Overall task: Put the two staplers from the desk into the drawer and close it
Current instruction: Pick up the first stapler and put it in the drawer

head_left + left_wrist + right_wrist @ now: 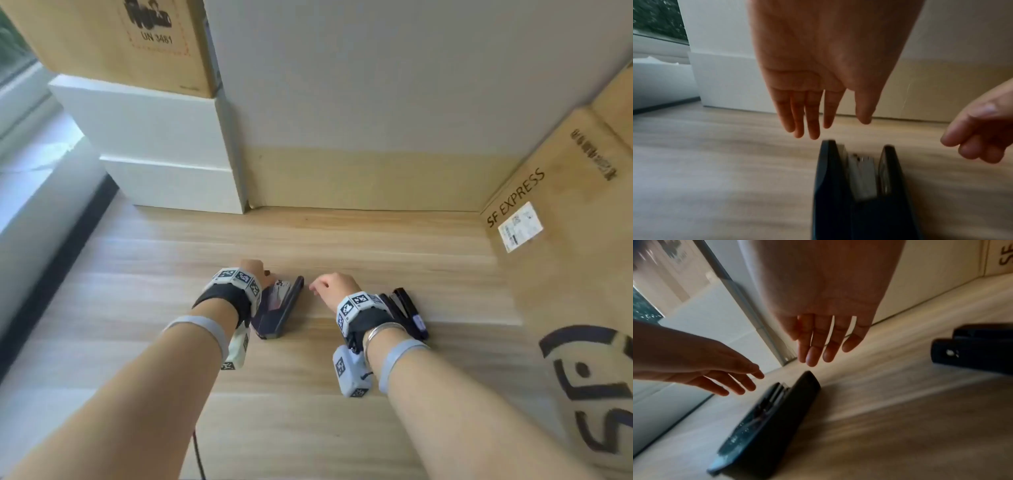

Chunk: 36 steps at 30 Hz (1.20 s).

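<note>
Two dark staplers lie on the wooden desk (137, 308). The left stapler (282, 308) rests on its side, its metal magazine showing in the left wrist view (859, 186). My left hand (255, 272) hovers just above and left of it, fingers straight (812, 113), holding nothing. The right stapler (409, 310) lies to the right of my right wrist and shows at the right edge of the right wrist view (972, 350). My right hand (332, 286) hangs between the two staplers, fingers relaxed (818, 344), empty. No drawer is in view.
A large SF EXPRESS cardboard box (565, 257) walls off the desk's right side. Stacked white boxes (154, 137) with a brown carton (120, 41) on top stand at the back left. A white and tan panel (376, 120) closes the back. A black cable (198, 455) hangs at the front edge.
</note>
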Motion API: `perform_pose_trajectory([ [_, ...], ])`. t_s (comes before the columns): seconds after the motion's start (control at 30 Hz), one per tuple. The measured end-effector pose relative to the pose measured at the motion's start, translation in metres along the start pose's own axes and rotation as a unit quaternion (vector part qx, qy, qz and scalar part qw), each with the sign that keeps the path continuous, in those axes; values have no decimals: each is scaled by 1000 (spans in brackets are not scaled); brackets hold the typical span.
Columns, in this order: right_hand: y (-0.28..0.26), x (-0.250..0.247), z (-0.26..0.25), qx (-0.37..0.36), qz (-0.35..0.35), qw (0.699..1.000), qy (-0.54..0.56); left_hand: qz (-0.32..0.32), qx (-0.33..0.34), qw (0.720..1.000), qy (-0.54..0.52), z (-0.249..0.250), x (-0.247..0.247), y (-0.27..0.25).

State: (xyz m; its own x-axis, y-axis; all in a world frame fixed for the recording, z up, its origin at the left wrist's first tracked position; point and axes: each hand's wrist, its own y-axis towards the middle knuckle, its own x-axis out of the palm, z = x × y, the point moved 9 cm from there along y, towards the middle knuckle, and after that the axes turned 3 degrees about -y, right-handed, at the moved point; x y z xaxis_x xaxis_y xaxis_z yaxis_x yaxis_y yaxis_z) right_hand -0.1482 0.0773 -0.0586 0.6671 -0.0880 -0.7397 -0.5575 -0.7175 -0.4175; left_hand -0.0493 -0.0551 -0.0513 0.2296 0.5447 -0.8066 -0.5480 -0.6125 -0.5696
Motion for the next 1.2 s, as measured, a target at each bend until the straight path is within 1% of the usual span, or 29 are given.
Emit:
perform_pose_trajectory([
  [0.03, 8, 5, 7, 8, -13, 1000, -5, 1, -18, 1000, 0, -6, 4, 7],
  [0.07, 21, 34, 42, 37, -42, 998, -3, -30, -42, 998, -24, -7, 48, 36],
  [0.1, 20, 36, 43, 39, -45, 998, -1, -36, -71, 996, -42, -16, 53, 37],
  [0.13, 15, 41, 48, 55, -55, 997, -7, -31, -90, 994, -61, -22, 60, 33],
  [0.17, 15, 43, 50, 54, -58, 997, -12, -36, -103, 991, -83, -22, 64, 28],
  [0.23, 19, 45, 52, 46, -54, 997, -11, -19, -121, 985, -125, -26, 68, 36],
  [0.37, 25, 56, 64, 49, -64, 997, -17, 2, -149, 975, -163, -24, 73, 40],
  [0.53, 29, 58, 69, 45, -66, 997, -23, 32, -158, 972, -170, -21, 67, 38],
  [0.67, 29, 54, 71, 38, -73, 996, -36, 54, -158, 964, -209, -17, 66, 33],
  [0.8, 29, 54, 74, 18, -81, 996, -44, 58, -135, 956, -256, -19, 72, 27],
  [0.97, 22, 59, 79, 16, -96, 994, -58, 90, -107, 941, -307, -27, 70, 7],
  [1.07, 17, 65, 73, 15, -102, 992, -70, 104, -99, 933, -330, -36, 67, -8],
  [1.2, 9, 75, 52, -17, -114, 988, -104, 121, -100, 925, -345, -54, 60, -31],
])
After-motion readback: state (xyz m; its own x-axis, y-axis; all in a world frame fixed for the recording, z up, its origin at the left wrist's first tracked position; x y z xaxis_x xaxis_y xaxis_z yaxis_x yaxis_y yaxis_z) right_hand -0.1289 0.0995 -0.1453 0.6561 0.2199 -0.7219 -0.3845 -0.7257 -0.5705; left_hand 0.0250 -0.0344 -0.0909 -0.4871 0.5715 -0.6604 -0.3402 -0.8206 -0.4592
